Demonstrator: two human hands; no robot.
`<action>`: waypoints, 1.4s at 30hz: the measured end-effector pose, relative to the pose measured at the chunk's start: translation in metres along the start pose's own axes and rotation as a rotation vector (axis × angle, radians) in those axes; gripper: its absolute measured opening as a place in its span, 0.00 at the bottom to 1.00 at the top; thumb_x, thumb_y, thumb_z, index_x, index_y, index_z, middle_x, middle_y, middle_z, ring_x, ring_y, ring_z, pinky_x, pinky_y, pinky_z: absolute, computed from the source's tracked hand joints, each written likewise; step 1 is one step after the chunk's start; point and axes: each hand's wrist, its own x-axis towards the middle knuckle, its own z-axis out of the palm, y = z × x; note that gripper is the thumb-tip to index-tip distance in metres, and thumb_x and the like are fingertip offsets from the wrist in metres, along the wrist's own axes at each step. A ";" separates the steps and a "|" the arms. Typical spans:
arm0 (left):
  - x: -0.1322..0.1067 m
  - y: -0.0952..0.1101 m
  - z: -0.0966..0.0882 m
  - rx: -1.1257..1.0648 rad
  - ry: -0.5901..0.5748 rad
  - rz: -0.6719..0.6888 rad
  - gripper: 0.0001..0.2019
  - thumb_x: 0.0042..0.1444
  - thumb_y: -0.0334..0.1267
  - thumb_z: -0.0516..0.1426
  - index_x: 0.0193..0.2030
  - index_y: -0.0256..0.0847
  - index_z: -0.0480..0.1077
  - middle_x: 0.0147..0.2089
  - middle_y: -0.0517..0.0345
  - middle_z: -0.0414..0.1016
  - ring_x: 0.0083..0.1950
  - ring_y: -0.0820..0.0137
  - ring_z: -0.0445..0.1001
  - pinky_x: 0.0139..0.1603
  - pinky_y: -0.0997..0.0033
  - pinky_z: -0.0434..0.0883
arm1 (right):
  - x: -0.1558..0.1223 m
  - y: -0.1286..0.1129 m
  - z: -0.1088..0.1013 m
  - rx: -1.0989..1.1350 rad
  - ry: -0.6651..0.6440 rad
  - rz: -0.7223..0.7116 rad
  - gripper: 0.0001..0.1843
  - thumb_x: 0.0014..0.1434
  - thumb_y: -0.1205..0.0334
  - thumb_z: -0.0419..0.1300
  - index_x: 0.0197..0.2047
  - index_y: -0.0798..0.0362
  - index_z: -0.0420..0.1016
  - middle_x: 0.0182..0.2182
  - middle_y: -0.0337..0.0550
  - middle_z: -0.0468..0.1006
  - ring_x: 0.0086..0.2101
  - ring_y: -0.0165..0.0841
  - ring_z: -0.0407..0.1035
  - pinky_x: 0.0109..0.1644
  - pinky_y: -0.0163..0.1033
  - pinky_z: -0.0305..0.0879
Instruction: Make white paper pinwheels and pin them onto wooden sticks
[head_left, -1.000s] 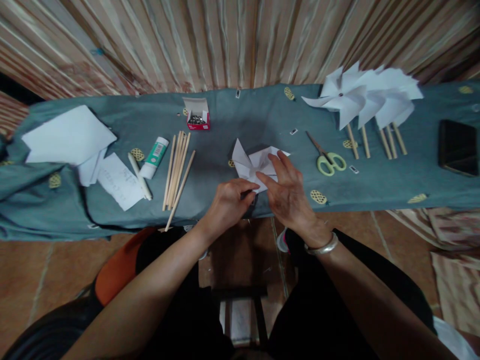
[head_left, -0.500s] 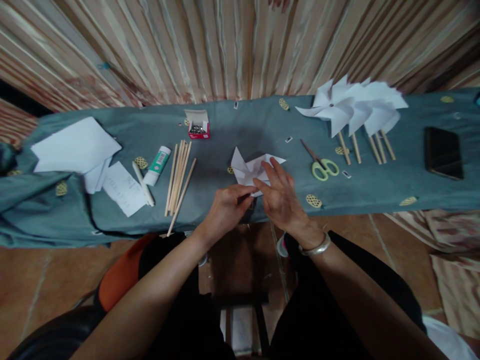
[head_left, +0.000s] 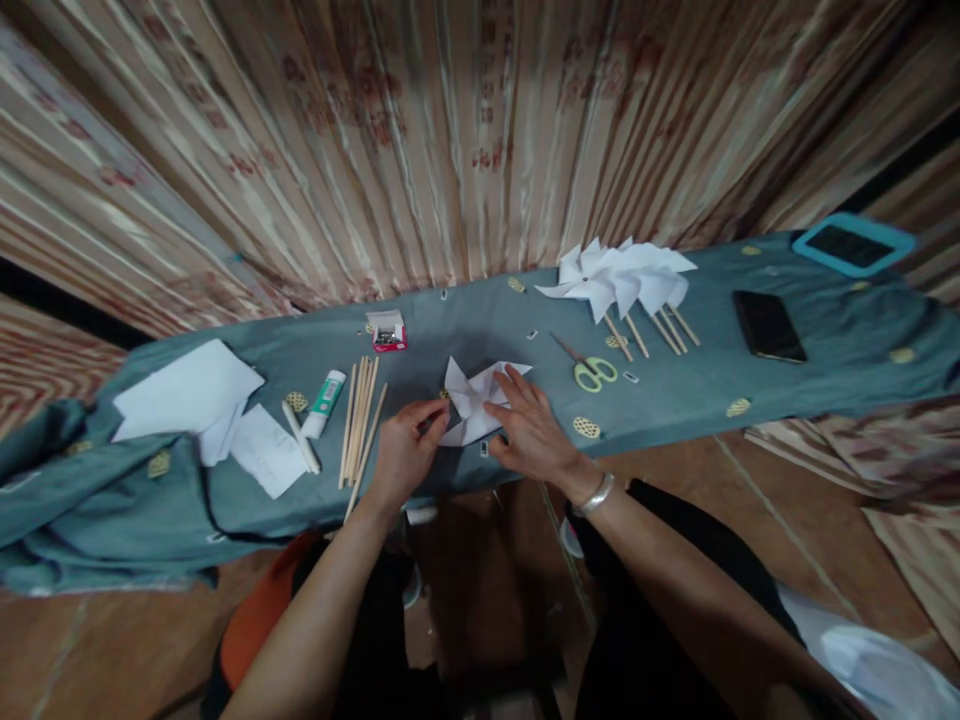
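Observation:
A white folded-paper pinwheel (head_left: pixel 471 398) lies on the cloth between my hands. My right hand (head_left: pixel 531 432) rests on its right side with fingers spread, one fingertip near the middle and others over the upper right blade. At the pinwheel's left edge is my left hand (head_left: pixel 409 445), thumb and forefinger close together; whatever they may hold is too small to make out. Several wooden sticks (head_left: pixel 358 420) lie just left of that hand. Beyond them stands an open red box of small metal pins (head_left: pixel 389 336). Green-handled scissors (head_left: pixel 594 374) lie to the right.
Finished paper pinwheels on sticks (head_left: pixel 630 280) lie overlapped at the back right, near a dark phone (head_left: pixel 769 325) and a blue-framed tablet (head_left: pixel 855 243). To the left are a glue stick (head_left: pixel 325 403), a white pen (head_left: pixel 300 437) and white paper sheets (head_left: pixel 191 390). A curtain (head_left: pixel 450 150) hangs behind the table.
My left hand has drawn away to the left from the pinwheel's lower edge, fingers still pinched. My right hand stays on the paper. The view has tilted up and turned right, bringing the tablet into sight.

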 end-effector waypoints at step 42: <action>0.002 0.034 0.023 -1.466 -0.140 -0.790 0.28 0.63 0.58 0.48 0.55 0.34 0.69 0.45 0.43 0.80 0.45 0.61 0.80 0.53 0.61 0.72 | 0.001 0.002 0.005 0.149 0.170 0.050 0.20 0.61 0.67 0.53 0.54 0.53 0.76 0.65 0.55 0.62 0.68 0.47 0.46 0.66 0.57 0.52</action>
